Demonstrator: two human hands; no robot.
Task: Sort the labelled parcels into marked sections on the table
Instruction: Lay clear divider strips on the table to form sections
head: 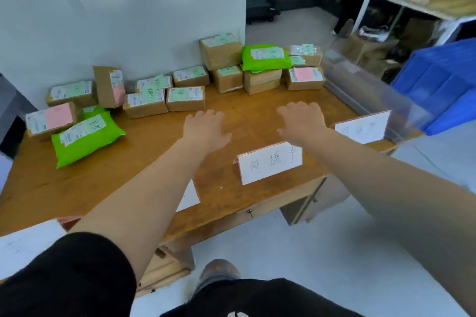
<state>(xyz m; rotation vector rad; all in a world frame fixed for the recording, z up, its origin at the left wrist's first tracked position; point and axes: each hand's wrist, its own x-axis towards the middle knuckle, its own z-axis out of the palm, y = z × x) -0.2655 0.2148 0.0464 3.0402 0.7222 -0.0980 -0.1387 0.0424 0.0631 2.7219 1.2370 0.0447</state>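
Parcels: brown boxes and green mailer bags sit along the far edge of the desk (pixel 257 121) against the wall, in a loose row from the near-left green bag (pixel 87 137) to the stack at the far right topped by another green bag (pixel 264 56). Most carry green slips; a few carry pink ones, such as the box at far left (pixel 50 119) and the one at far right (pixel 305 77).
Left hand (pixel 206 127): palm down, fingers spread and relaxed over bare wood, holding nothing, just short of the middle boxes.
Right hand (pixel 302 121): the same, fingers spread, empty, between the pile and the signs.
Signs: a folded white card (pixel 270 163) stands at the near edge; a second (pixel 362 128) stands to its right; a third is mostly behind the left forearm.
Step in hand, as I judge it: reaching for a first parcel; nothing looks sorted yet.
Doing it well: read the slip before lifting, take loose front boxes first, steady the right-hand stack when pulling from it, and set each parcel squarely behind its matching card.
Hard to make out: the writing on slips and cards is too blurred to read, and the right side of the room is smeared.
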